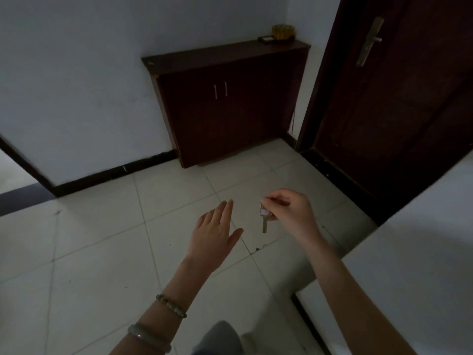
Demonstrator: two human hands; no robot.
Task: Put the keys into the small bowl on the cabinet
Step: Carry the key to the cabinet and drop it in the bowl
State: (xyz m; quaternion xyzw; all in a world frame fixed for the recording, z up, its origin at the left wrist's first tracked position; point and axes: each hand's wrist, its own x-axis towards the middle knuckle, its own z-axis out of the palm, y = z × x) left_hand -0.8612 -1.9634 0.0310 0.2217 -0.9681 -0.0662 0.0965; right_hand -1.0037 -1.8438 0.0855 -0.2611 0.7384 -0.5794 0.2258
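Dark wood door [399, 98] at right, shut, with metal lever handle [370, 41] on a long plate. Pale floor tiles [102, 239] with thin grout lines, a few dark specks. White wall [76, 73] with black baseboard [115, 174]. Small flat dark box [266, 39] with pale top in the far right corner, near the door frame. White ledge [409, 252] at lower right.

Dark wood cabinet [230, 103] sits on the pale tiled floor [102, 239] against the wall at 12 o'clock. On its top, toward 1 o'clock, a small yellowish bowl [282, 32] with a small flat dark box [266, 39] just beside it.
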